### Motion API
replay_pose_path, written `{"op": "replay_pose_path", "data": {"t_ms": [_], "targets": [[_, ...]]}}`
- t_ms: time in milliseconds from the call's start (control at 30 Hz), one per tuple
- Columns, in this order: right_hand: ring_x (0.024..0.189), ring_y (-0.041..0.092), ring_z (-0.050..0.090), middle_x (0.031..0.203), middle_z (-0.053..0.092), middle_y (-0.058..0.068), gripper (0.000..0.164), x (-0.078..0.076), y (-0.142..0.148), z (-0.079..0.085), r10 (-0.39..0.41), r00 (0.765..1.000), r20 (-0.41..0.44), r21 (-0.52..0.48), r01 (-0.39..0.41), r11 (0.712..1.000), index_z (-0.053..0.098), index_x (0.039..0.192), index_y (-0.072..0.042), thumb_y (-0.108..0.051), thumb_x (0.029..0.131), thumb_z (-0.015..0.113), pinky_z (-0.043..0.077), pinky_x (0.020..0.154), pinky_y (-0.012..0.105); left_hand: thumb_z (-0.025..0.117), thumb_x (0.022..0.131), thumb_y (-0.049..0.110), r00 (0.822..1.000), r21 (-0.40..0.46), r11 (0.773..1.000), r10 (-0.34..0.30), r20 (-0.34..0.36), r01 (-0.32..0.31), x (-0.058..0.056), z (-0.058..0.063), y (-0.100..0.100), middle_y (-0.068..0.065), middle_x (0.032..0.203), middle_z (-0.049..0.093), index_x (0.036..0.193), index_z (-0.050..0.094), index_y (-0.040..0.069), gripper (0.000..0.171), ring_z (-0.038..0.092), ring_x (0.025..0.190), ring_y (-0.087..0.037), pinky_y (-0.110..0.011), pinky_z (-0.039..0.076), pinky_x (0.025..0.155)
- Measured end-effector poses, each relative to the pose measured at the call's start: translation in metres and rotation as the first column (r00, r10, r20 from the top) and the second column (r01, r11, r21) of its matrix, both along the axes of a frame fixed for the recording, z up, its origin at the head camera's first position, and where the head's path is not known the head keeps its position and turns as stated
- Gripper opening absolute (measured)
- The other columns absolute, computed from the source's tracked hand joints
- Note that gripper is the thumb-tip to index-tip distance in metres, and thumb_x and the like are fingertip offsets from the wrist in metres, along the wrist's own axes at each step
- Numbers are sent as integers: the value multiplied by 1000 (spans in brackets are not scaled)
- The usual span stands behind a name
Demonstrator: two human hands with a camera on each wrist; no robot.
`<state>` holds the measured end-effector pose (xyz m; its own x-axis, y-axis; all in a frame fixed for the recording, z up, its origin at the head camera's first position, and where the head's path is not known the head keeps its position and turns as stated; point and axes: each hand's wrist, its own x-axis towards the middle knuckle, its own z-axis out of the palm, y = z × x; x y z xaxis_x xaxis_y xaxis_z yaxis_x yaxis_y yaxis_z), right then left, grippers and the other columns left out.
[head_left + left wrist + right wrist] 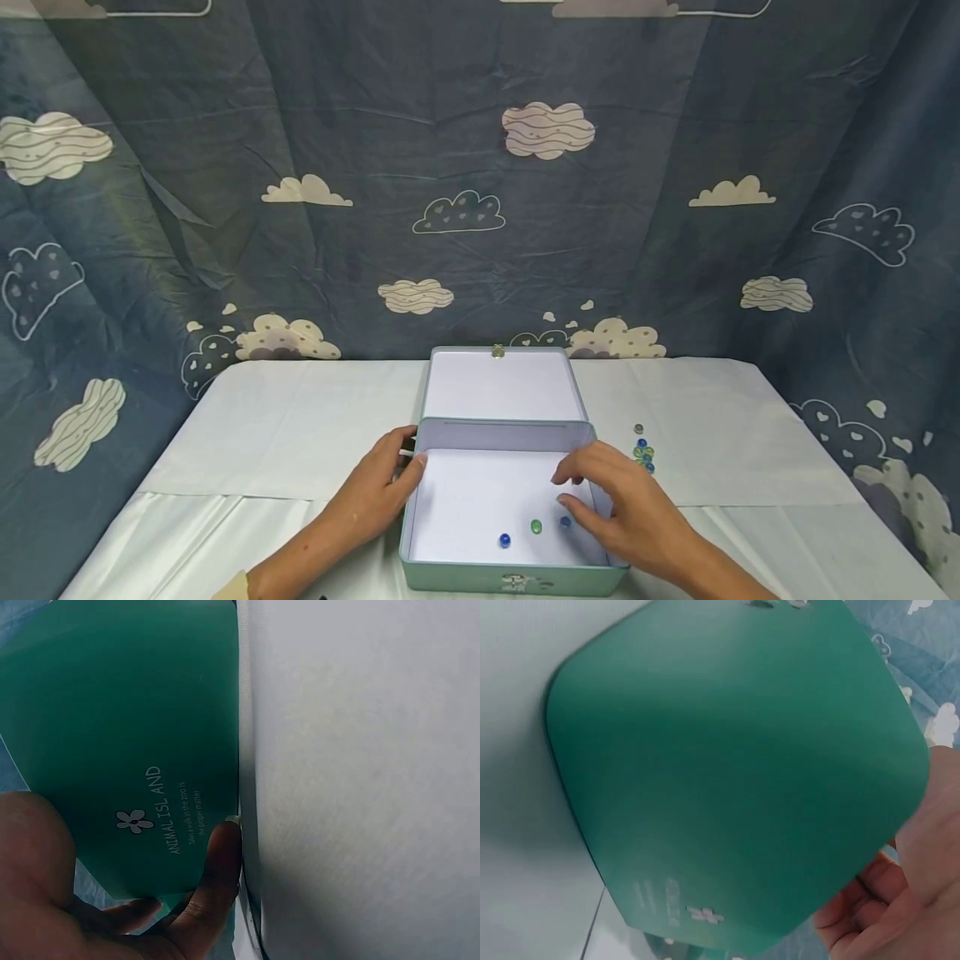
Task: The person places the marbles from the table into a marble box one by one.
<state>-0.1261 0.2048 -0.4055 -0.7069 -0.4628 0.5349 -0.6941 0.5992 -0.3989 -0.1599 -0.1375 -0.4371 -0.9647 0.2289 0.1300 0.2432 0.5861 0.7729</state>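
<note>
A green tin box [517, 579] stands with its hinged lid [502, 383] raised at the back and its white inside showing. My left hand [378, 479] holds the box's left wall, thumb over the rim; in the left wrist view its fingers lie against the printed green side [142, 712]. Above the right part of the box is my right hand [626, 504], thumb and forefinger bent and apart with a gap between them. Near its thumb is a blue marble [565, 522]. A green marble [536, 527] and another blue marble [505, 541] lie on the box floor.
Right of the box, a small cluster of blue and green marbles [642, 456] sits on the white cloth [720, 417]. Just behind them is a greyish marble [639, 428]. A dark cloud-patterned curtain [360, 150] encloses the table at back and sides.
</note>
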Motion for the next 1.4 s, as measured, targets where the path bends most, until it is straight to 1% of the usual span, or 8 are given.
{"op": "replay_pose_path", "data": {"t_ms": [167, 333, 433, 733, 867, 1133, 1300, 1400], "targets": [[90, 7, 62, 103, 68, -19, 50, -6, 6, 2, -3, 998, -63, -28, 1, 1000, 69, 104, -33, 5, 77, 89, 53, 81, 19, 55, 111, 30, 1000, -1, 1000, 0, -4, 0, -1, 0, 0, -14, 150, 56, 154, 48, 2, 52, 67, 121, -22, -48, 56, 99], [90, 6, 62, 103, 68, -21, 48, -10, 15, 5, -86, 996, 4, -12, 86, 996, 70, 104, -34, 2, 80, 89, 57, 77, 27, 55, 112, 31, 1000, -6, 1000, -3, -1, 3, -1, 0, -1, -14, 150, 56, 154, 47, 2, 52, 67, 122, -23, -48, 57, 99], [91, 5, 61, 104, 68, -21, 47, -14, 22, 7, -139, 990, 36, -1, 139, 990, 70, 105, -34, 1, 81, 89, 56, 76, 28, 55, 112, 31, 1000, -8, 1000, -7, 3, 7, -1, 0, -1, -14, 150, 56, 155, 47, 2, 52, 67, 122, -23, -48, 56, 99], [89, 11, 63, 103, 68, -17, 41, -25, 42, 8, -230, 973, 0, 14, 230, 973, 73, 106, -24, 4, 81, 88, 55, 73, 25, 55, 112, 31, 1000, -7, 1000, -5, 4, 5, -2, 0, 0, -13, 150, 56, 154, 48, 3, 52, 67, 123, -23, -47, 57, 99], [91, 10, 63, 104, 68, -16, 40, -29, 49, 7, -264, 964, -16, 33, 264, 964, 73, 107, -25, 2, 81, 88, 55, 74, 23, 56, 111, 30, 1000, -2, 1000, -4, -4, 4, -2, -1, 0, -13, 150, 56, 154, 48, 3, 51, 67, 122, -22, -47, 56, 99], [87, 9, 62, 102, 70, -12, 37, -43, 68, -1, -279, 959, -57, 43, 281, 959, 73, 107, -22, 4, 83, 84, 51, 69, 26, 55, 112, 30, 1000, -6, 1000, -2, 6, 2, -3, -1, 0, -13, 151, 56, 155, 47, 3, 52, 66, 123, -23, -48, 56, 100], [86, 4, 58, 100, 71, -9, 32, -53, 82, -10, -327, 945, -23, 47, 328, 944, 75, 109, -18, 7, 89, 75, 51, 69, 28, 55, 112, 31, 1000, -6, 1000, -2, 6, 2, -2, -2, 0, -13, 151, 55, 155, 48, 3, 52, 66, 123, -23, -48, 56, 99], [87, 7, 59, 101, 72, -6, 32, -58, 89, -14, -354, 935, -5, 62, 353, 933, 76, 111, -16, 8, 91, 70, 51, 69, 29, 55, 112, 31, 1000, -5, 1000, -3, 7, 3, -2, -2, -1, -13, 151, 55, 155, 48, 4, 52, 66, 123, -23, -48, 56, 99]]}}
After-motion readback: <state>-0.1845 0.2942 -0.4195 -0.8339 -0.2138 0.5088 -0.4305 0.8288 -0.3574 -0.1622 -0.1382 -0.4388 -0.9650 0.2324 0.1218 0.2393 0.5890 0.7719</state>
